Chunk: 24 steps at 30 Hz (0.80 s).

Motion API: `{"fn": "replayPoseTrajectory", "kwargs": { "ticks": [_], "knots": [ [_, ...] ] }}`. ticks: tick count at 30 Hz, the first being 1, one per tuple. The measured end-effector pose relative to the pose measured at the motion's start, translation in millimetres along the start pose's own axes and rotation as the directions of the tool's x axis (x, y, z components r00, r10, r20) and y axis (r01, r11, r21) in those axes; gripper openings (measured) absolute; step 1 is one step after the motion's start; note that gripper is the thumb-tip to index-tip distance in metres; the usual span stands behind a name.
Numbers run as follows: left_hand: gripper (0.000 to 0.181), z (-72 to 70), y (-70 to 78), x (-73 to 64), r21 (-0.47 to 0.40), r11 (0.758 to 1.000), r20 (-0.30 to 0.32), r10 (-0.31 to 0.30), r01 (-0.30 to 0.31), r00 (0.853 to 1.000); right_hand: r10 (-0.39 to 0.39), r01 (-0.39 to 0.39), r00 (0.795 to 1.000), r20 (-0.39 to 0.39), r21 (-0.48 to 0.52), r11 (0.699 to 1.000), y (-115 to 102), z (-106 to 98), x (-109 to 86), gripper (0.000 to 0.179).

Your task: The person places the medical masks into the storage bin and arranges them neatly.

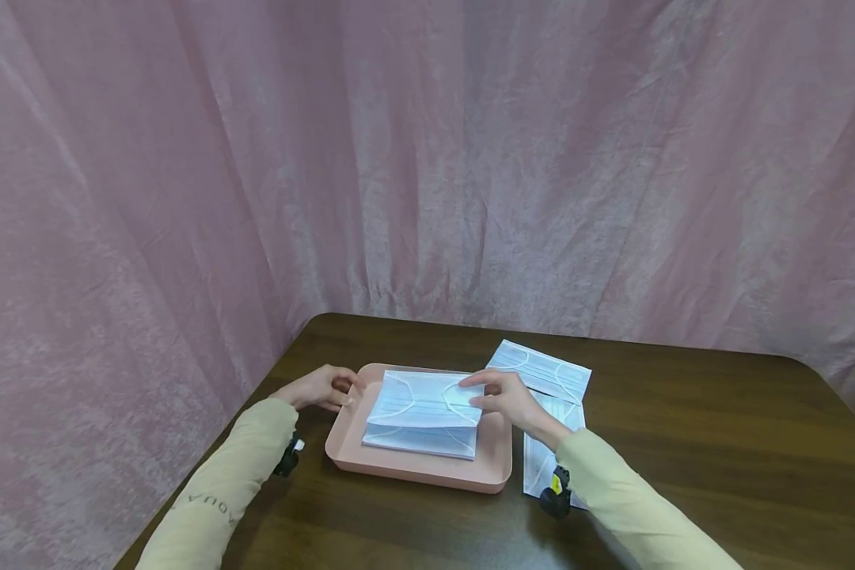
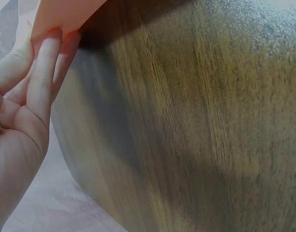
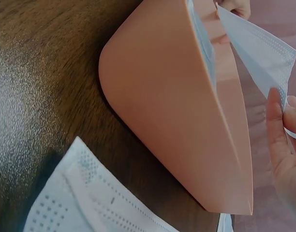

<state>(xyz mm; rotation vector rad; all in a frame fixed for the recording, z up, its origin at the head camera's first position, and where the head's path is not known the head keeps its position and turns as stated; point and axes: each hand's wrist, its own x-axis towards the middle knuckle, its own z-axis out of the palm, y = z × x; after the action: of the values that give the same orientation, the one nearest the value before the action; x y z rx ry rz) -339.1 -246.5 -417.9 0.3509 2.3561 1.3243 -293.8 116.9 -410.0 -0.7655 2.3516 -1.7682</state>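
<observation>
A pink tray (image 1: 495, 455) stands on the table, with blue pleated face masks (image 1: 420, 443) lying inside. My left hand (image 1: 324, 386) pinches the tray's left rim, thumb on one side and fingers on the outer wall, as the left wrist view shows. Between thumb and fingers, my right hand (image 1: 509, 398) holds a face mask (image 1: 399, 404) by its right edge. This mask is raised and tilted over the others in the tray, its white ear loops showing. In the right wrist view the held mask (image 3: 261, 53) hangs above the tray wall (image 3: 157, 87).
Right of the tray, more face masks lie on the dark wooden table (image 1: 698, 427): one angled at the back (image 1: 541, 370), others (image 1: 537, 459) partly under my right wrist. A pink curtain (image 1: 427, 158) hangs behind the table and along its left side.
</observation>
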Motion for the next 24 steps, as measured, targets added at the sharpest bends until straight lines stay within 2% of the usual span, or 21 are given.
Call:
{"fn": "replayPoseTrajectory", "kwargs": {
  "ticks": [5,12,24],
  "knots": [
    [0.033,0.2,2.0,-1.6,-0.006,1.000,-0.004,-0.013,0.013,1.000,0.041,-0.041,0.999,-0.005,-0.017,0.999,3,5,2.0,0.027],
    [0.031,1.4,4.6,-1.4,-0.006,1.000,-0.001,-0.005,0.005,1.000,0.022,-0.022,0.999,0.043,-0.002,1.000,4,7,4.4,0.026],
    [0.031,2.3,3.4,-3.0,-0.021,1.000,0.010,0.012,-0.012,1.000,0.011,-0.008,0.999,0.051,-0.046,0.999,9,12,3.4,0.025]
  ]
}}
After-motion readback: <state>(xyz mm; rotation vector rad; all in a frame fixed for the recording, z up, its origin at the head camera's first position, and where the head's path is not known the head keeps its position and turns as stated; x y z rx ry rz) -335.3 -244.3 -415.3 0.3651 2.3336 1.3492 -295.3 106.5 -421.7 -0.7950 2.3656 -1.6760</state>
